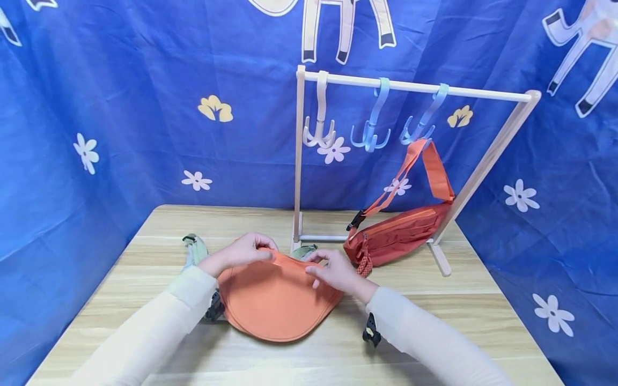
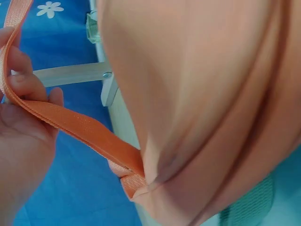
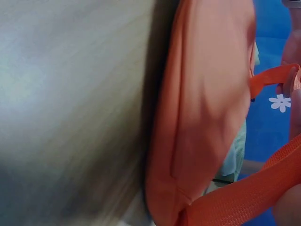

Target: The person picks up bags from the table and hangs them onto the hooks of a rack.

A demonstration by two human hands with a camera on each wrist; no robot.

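Note:
An orange rounded bag (image 1: 277, 300) stands over the table, its curved edge toward the front. The left hand (image 1: 248, 249) holds the orange strap (image 2: 75, 122) near the bag's upper left, fingers curled round it in the left wrist view. At the upper right the right hand (image 1: 333, 271) pinches the strap; in the right wrist view the strap (image 3: 249, 193) runs broad from the bag (image 3: 207, 94) toward that hand at the frame's edge. Part of a pale green item (image 1: 195, 249) shows behind the bag.
A wooden rack (image 1: 298, 161) at the back carries a white hook (image 1: 320, 118) and two blue hooks (image 1: 376, 118). A red bag (image 1: 401, 236) leans at the rack's right post, its orange strap reaching up to the right blue hook. Blue patterned cloth surrounds the table.

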